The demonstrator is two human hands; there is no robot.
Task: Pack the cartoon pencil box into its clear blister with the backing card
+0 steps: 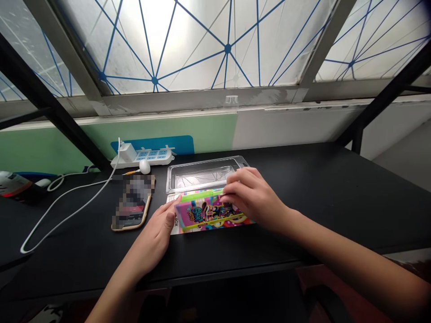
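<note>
A colourful pink pencil case (202, 214) with cartoon print and lime-green edges stands tilted on a printed card (175, 229). My left hand (161, 226) holds the case's left end, its thumb at the near side. At the upper right of the case, my right hand (254, 195) has its fingers closed on the edge; the fingertips are partly hidden. Right behind the card lies a clear plastic blister shell (202, 177).
A phone (134, 202), blurred over, lies left of the case. Behind it a white power strip (155, 156) carries a plug and a looping white cable (67, 208). A bottle (15, 184) lies at the far left. Black frame bars (387, 96) slant at both sides.
</note>
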